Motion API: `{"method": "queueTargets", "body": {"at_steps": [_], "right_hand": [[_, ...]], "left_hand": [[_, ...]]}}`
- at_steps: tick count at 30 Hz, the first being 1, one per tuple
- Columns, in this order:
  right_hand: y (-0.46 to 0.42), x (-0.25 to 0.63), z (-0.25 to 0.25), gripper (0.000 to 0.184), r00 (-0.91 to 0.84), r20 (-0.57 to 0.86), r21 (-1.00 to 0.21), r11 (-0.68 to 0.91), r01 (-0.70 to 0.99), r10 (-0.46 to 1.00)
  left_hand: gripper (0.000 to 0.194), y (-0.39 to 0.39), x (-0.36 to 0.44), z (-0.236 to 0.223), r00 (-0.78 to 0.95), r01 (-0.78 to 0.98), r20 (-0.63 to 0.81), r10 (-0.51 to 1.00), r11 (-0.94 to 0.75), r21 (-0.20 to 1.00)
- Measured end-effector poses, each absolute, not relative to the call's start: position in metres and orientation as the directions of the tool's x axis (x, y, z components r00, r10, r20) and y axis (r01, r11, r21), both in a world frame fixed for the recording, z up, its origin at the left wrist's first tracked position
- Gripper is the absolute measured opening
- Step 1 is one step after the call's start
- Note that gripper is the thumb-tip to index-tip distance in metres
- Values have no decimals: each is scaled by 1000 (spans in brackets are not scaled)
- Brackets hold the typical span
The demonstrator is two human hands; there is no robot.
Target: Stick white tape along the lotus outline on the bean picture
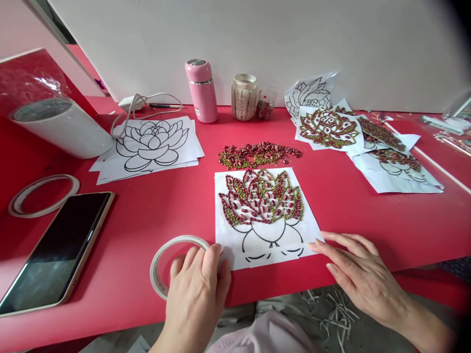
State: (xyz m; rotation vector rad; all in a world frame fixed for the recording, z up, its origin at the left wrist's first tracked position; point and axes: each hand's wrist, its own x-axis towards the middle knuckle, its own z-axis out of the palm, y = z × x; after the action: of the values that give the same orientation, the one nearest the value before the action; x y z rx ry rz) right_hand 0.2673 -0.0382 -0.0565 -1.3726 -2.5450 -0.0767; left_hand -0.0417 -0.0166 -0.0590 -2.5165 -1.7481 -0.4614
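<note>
In front of me lies a white sheet with a lotus outline (270, 233). Red and green beans cover its upper petals, while the lower petals are bare line drawing, broken near the bottom edge by pale strips. My left hand (198, 279) is closed over the right side of a white roll of tape (159, 267), beside the sheet's lower left corner; its fingertips are partly hidden. With fingers stretched out, my right hand (358, 269) touches the sheet's lower right corner and holds nothing. Just beyond the sheet is a loose pile of red and green beans (259, 154).
Left are a phone (59, 245), another tape roll (44, 195), a white cylinder (64, 127) and printed lotus sheets (152, 147). A pink flask (202, 93), a jar (244, 97) and a small cup (265, 104) stand behind. Bean-covered sheets (331, 130) lie at right.
</note>
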Motion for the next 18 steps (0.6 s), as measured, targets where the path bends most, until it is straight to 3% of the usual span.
{"method": "queueTargets", "body": {"at_steps": [7,18], "right_hand": [[-29,228,-52,54,-628,211,-148,659,737,749],[6,166,-42,36,-831,172,-275,836,474,528]], "left_hand": [[11,-16,-40,-57,322,925,274,906,-363,115],[11,-17,-40,-57,309,924,271,912,-355,142]]}}
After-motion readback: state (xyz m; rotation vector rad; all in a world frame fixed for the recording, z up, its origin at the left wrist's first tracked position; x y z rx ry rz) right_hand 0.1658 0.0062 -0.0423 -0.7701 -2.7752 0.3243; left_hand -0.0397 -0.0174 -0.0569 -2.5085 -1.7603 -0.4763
